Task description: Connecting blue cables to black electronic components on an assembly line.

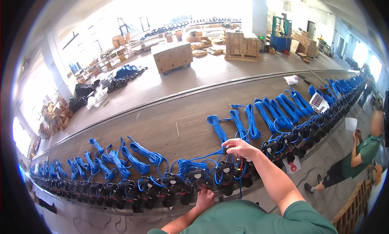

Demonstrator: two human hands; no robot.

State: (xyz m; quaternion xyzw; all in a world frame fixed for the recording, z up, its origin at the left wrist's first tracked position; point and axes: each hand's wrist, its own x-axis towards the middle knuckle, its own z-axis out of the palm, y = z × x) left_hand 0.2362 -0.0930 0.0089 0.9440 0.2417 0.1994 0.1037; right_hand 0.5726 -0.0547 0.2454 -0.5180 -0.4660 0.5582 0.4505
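Note:
My right hand (242, 149) reaches over the bench with thumb and forefinger pinched together at the end of a blue cable (211, 154). That cable runs left to a coiled blue bundle (191, 166) lying against a black device (197, 175). Low at the near side of this device, my left hand (205, 198) is closed with its fingertips against the lower edge; part of the fingers is hidden. Just below my right wrist stands another black device (225, 170) with a loop of blue cable around it. Short red and yellow wires (240, 166) show beside it.
A long row of black devices (111, 190) lines the near edge of the brown bench (162, 122), with blue cable bundles (144, 153) behind them. Another person (362, 155) stands at the right holding a white sheet (351, 124). Stacked cartons (172, 57) stand beyond the bench.

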